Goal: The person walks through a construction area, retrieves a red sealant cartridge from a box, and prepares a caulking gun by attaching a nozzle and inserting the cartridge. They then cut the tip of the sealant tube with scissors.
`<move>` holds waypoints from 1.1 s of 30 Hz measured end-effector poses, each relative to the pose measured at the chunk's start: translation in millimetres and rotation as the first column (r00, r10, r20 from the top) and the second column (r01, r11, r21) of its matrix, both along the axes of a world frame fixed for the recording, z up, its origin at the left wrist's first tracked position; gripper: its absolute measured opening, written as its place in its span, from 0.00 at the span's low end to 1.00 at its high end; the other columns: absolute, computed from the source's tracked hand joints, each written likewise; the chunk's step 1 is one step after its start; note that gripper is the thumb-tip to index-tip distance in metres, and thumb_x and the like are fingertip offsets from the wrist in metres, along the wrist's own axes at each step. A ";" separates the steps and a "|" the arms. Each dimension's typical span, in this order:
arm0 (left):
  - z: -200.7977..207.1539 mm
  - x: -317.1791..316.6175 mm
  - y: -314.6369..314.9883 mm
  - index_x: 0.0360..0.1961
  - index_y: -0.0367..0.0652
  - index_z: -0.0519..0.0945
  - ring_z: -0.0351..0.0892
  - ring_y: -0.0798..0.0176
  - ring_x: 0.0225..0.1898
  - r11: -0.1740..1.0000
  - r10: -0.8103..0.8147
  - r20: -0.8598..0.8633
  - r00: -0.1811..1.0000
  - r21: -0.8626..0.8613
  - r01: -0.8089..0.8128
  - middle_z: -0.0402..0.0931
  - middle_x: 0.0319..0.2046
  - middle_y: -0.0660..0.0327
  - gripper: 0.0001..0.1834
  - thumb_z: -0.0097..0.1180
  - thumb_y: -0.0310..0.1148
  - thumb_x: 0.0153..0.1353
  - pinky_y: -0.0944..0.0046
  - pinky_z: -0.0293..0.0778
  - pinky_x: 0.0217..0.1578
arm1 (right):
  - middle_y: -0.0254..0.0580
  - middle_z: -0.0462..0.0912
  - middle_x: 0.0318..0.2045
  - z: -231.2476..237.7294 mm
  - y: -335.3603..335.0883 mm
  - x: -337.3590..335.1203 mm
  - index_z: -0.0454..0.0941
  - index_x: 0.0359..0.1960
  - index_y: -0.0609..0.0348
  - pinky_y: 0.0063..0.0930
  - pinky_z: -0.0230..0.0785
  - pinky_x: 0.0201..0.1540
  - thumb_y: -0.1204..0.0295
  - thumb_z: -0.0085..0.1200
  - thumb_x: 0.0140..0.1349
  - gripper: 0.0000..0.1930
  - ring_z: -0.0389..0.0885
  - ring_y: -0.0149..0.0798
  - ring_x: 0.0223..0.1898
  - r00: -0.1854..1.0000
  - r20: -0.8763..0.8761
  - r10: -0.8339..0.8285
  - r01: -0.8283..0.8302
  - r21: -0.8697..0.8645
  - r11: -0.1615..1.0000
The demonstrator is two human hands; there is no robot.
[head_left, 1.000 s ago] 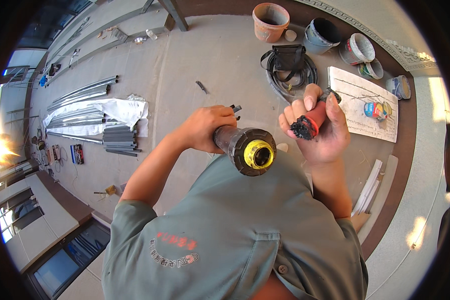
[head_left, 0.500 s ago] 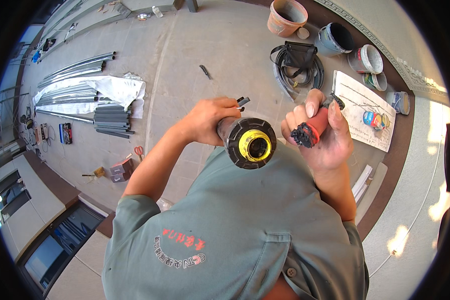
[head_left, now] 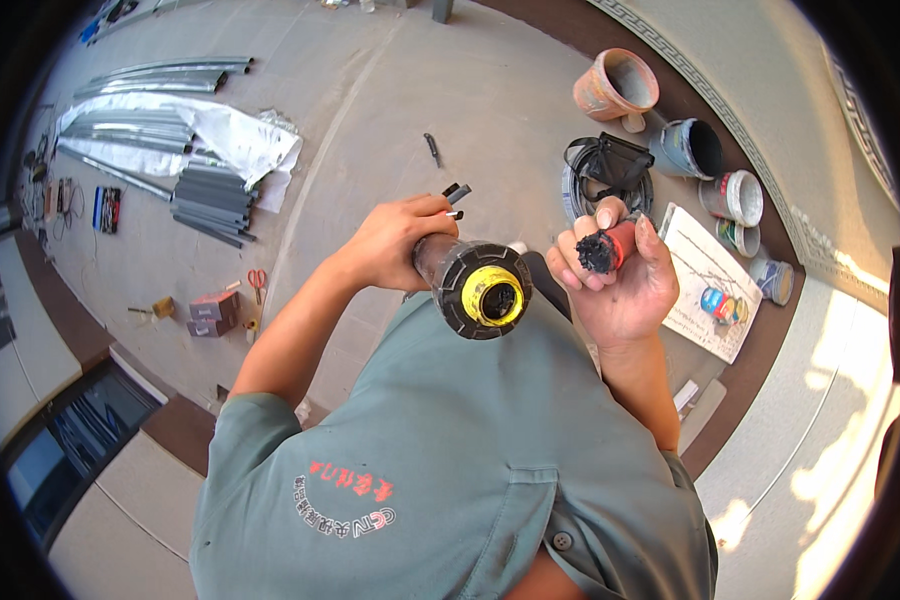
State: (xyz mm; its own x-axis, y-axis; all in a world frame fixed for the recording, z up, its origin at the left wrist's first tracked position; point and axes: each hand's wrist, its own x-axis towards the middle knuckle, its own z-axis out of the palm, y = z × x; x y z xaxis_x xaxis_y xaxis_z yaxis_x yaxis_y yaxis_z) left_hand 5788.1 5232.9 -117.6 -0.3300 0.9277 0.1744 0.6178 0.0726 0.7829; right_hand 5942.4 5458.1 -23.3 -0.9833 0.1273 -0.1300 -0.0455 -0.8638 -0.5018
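Observation:
My left hand [head_left: 400, 243] is wrapped round the barrel of a sealant gun [head_left: 473, 285]. Its round front end, a black notched collar with a yellow ring inside, faces up toward me, and the hole in the middle is dark. Black handle parts of the gun stick out past my knuckles. In my raised right hand [head_left: 620, 300], the fingers and thumb grip a short red tube [head_left: 622, 238], possibly a sealant pack, with lumpy black paste on its end. The tube is apart from the gun, a little to its right. Black smudges mark my right palm.
Several buckets [head_left: 615, 85] line the wall at right, beside a coiled hose with a black bag [head_left: 615, 165]. A can [head_left: 718, 303] rests on a white board [head_left: 685, 262]. Grey metal profiles [head_left: 210, 200] lie at left, near red scissors [head_left: 257, 282]. A knife [head_left: 431, 150] lies ahead.
The red tube has turned so its black pasted end faces me more. Both hands have shifted slightly left in view, and the background has shifted with my head.

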 end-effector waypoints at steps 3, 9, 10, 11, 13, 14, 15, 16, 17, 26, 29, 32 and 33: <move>-7.3 -5.1 -15.7 0.34 0.49 0.76 0.77 0.53 0.39 0.993 0.110 -0.014 0.994 -0.044 -0.111 0.74 0.35 0.63 0.22 0.70 0.32 0.34 0.53 0.74 0.31 | 0.36 0.72 0.23 -8.5 4.7 -23.9 0.74 0.44 0.60 0.33 0.61 0.35 0.55 0.49 0.71 0.18 0.66 0.31 0.24 0.996 0.070 0.047 -0.044 -0.038 0.998; -2.3 -7.2 -51.1 0.35 0.48 0.76 0.76 0.49 0.40 0.926 0.347 -0.003 0.938 -0.157 -0.343 0.74 0.35 0.60 0.20 0.69 0.35 0.38 0.53 0.73 0.36 | 0.35 0.70 0.24 -28.4 12.9 -99.1 0.77 0.48 0.60 0.34 0.62 0.39 0.59 0.50 0.67 0.18 0.66 0.33 0.26 0.958 0.014 0.286 -0.282 -0.118 0.952; 0.2 -7.3 -54.4 0.35 0.48 0.76 0.76 0.50 0.39 0.904 0.401 -0.012 0.916 -0.158 -0.398 0.73 0.35 0.61 0.22 0.70 0.34 0.35 0.53 0.73 0.35 | 0.35 0.71 0.24 -30.4 12.4 -112.9 0.78 0.49 0.60 0.34 0.62 0.40 0.60 0.50 0.67 0.18 0.66 0.34 0.26 0.949 0.018 0.315 -0.311 -0.124 0.942; 4.4 -4.6 -59.3 0.35 0.48 0.76 0.76 0.50 0.41 0.866 0.459 -0.006 0.888 -0.220 -0.449 0.73 0.35 0.60 0.21 0.70 0.36 0.37 0.53 0.73 0.37 | 0.35 0.71 0.24 -31.8 12.7 -127.5 0.78 0.49 0.60 0.34 0.62 0.40 0.60 0.50 0.67 0.18 0.66 0.34 0.26 0.940 0.018 0.341 -0.336 -0.124 0.934; 12.2 1.3 -66.9 0.35 0.48 0.77 0.76 0.50 0.40 0.793 0.571 -0.041 0.820 -0.231 -0.564 0.74 0.35 0.60 0.21 0.70 0.36 0.37 0.54 0.73 0.37 | 0.34 0.72 0.23 -35.1 14.4 -153.2 0.82 0.47 0.60 0.34 0.62 0.40 0.60 0.50 0.68 0.18 0.67 0.34 0.26 0.914 0.026 0.405 -0.398 -0.147 0.906; 16.0 4.0 -71.1 0.35 0.48 0.77 0.76 0.50 0.40 0.755 0.613 -0.069 0.787 -0.240 -0.610 0.74 0.35 0.60 0.21 0.70 0.37 0.38 0.54 0.74 0.38 | 0.34 0.72 0.22 -37.8 13.8 -166.6 0.82 0.46 0.59 0.34 0.62 0.40 0.59 0.49 0.69 0.17 0.67 0.34 0.25 0.898 0.015 0.439 -0.432 -0.149 0.889; 19.7 7.8 -74.8 0.35 0.47 0.78 0.77 0.50 0.40 0.706 0.659 -0.081 0.748 -0.274 -0.653 0.75 0.36 0.60 0.20 0.70 0.36 0.39 0.54 0.75 0.39 | 0.34 0.72 0.22 -41.1 12.8 -179.4 0.83 0.45 0.59 0.35 0.62 0.40 0.59 0.49 0.69 0.17 0.67 0.34 0.25 0.881 0.007 0.472 -0.466 -0.151 0.872; 22.5 12.0 -77.9 0.36 0.47 0.78 0.77 0.50 0.41 0.660 0.704 -0.094 0.704 -0.281 -0.697 0.75 0.36 0.60 0.19 0.70 0.35 0.40 0.55 0.75 0.39 | 0.33 0.71 0.21 -45.0 10.2 -191.0 0.85 0.42 0.58 0.34 0.62 0.38 0.58 0.49 0.71 0.18 0.66 0.33 0.24 0.875 0.016 0.484 -0.476 -0.165 0.864; 24.8 18.2 -80.5 0.36 0.47 0.79 0.77 0.50 0.41 0.605 0.747 -0.106 0.656 -0.300 -0.738 0.76 0.37 0.60 0.19 0.70 0.35 0.41 0.55 0.75 0.40 | 0.33 0.71 0.21 -48.2 8.8 -202.3 0.85 0.42 0.58 0.34 0.62 0.38 0.57 0.48 0.72 0.18 0.66 0.33 0.24 0.852 0.009 0.524 -0.515 -0.167 0.841; 22.8 78.7 -121.3 0.35 0.43 0.78 0.78 0.56 0.38 0.233 0.944 -0.157 0.291 -0.311 -0.922 0.75 0.33 0.61 0.08 0.62 0.28 0.53 0.62 0.76 0.39 | 0.34 0.70 0.20 -61.0 -60.9 -270.8 0.84 0.37 0.59 0.33 0.63 0.37 0.55 0.47 0.74 0.20 0.64 0.33 0.23 0.631 0.012 0.776 -0.762 -0.176 0.623; 15.7 101.1 -143.5 0.39 0.43 0.78 0.77 0.59 0.41 0.178 0.961 -0.125 0.247 -0.407 -0.896 0.78 0.34 0.64 0.14 0.66 0.34 0.53 0.60 0.74 0.50 | 0.35 0.75 0.23 -63.3 -102.2 -281.1 0.83 0.38 0.58 0.34 0.65 0.39 0.53 0.47 0.74 0.21 0.67 0.34 0.26 0.567 0.051 0.822 -0.811 -0.140 0.568; 6.2 115.3 -167.9 0.42 0.46 0.78 0.76 0.57 0.46 0.069 0.997 0.047 0.054 -0.436 -0.897 0.78 0.37 0.64 0.24 0.72 0.38 0.43 0.56 0.70 0.57 | 0.38 0.80 0.31 -65.7 -149.7 -286.5 0.82 0.42 0.57 0.37 0.69 0.44 0.50 0.46 0.74 0.22 0.73 0.35 0.32 0.561 0.100 0.822 -0.821 -0.060 0.568; 3.2 118.7 -178.2 0.42 0.47 0.78 0.75 0.56 0.47 0.043 0.994 0.107 -0.006 -0.441 -0.897 0.78 0.38 0.64 0.25 0.72 0.39 0.42 0.55 0.69 0.58 | 0.39 0.81 0.34 -66.3 -167.4 -288.0 0.81 0.44 0.57 0.37 0.70 0.46 0.48 0.46 0.74 0.23 0.75 0.36 0.34 0.562 0.119 0.819 -0.821 -0.036 0.569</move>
